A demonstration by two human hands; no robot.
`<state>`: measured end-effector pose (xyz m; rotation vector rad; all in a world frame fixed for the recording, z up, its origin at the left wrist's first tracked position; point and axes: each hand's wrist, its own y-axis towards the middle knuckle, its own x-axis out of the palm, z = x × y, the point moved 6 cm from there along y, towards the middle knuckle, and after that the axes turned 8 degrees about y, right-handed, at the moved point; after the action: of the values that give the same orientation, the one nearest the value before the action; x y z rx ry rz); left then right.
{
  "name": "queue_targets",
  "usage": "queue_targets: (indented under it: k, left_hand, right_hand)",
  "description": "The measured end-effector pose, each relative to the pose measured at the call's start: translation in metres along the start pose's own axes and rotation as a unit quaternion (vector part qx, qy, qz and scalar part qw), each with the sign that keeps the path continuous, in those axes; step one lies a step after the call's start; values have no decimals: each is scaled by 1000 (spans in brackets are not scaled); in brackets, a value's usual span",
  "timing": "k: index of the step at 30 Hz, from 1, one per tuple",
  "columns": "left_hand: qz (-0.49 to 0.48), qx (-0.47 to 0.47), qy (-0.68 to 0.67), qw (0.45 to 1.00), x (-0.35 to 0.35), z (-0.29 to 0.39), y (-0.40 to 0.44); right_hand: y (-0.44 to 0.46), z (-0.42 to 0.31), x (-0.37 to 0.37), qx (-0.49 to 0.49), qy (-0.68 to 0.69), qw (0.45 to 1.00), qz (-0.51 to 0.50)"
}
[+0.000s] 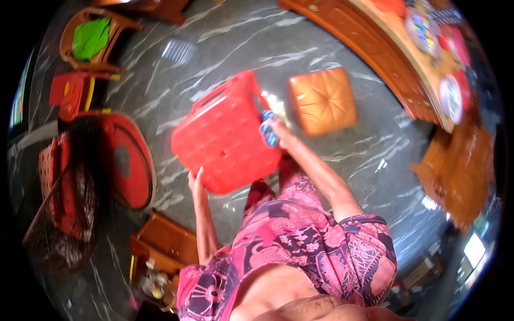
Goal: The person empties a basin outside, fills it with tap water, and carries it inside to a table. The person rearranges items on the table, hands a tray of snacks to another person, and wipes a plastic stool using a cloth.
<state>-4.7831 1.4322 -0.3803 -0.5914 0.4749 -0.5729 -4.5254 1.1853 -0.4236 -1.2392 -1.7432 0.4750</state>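
A red plastic stool [225, 134] is held tilted in front of me, its dimpled square top towards me and a slot showing in its far side. My left hand [197, 182] grips its lower left edge, thumb up along the rim. In my right hand [281, 131] is a bunched blue patterned cloth [269, 128], which lies against the stool's right side. The fingers of the right hand are partly hidden by the cloth. Just beyond it is a pale, blurred item [278, 107] that I cannot make out.
An orange-brown cushioned stool [323, 101] stands on the dark marbled floor [225, 40] to the right. At left are a chair with a green cloth [91, 38], a red round-backed seat [126, 160] and a dark net [69, 224]. Wooden cabinets [369, 48] curve along the right.
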Motion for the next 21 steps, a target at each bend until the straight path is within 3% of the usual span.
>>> queue_targets:
  k: [2, 6, 7, 9, 10, 13, 14, 17, 21]
  left_hand:
    - [9, 21, 15, 1000, -69, 6, -11]
    - [0, 96, 21, 995, -80, -64, -155]
    - [-4, 99, 23, 995, -86, -67, -171]
    - [7, 148, 73, 986, -100, -54, -181]
    - [3, 151, 74, 986, -104, -44, -178]
    - [-32, 193, 80, 977, -98, -27, -171]
    - [-47, 209, 102, 971, -93, -33, -168]
    - [-68, 235, 136, 960, -63, -39, -178]
    - [-58, 251, 238, 937, -31, -51, -231]
  right_hand:
    - [-35, 31, 44, -49, -22, 998, 13]
    - [-172, 92, -68, -98, -5, 995, -3]
    - [-198, 106, -77, -69, 26, 997, 20]
    - [-220, 122, -72, -28, 71, 997, -34]
    - [-231, 117, -59, -67, 57, 996, -1]
    - [-256, 101, -45, -66, 72, 994, -40]
    - [-269, 97, -52, -72, 80, 994, 5]
    - [-283, 117, -108, -81, 102, 989, 75]
    - [-339, 124, -157, -108, 94, 987, 68]
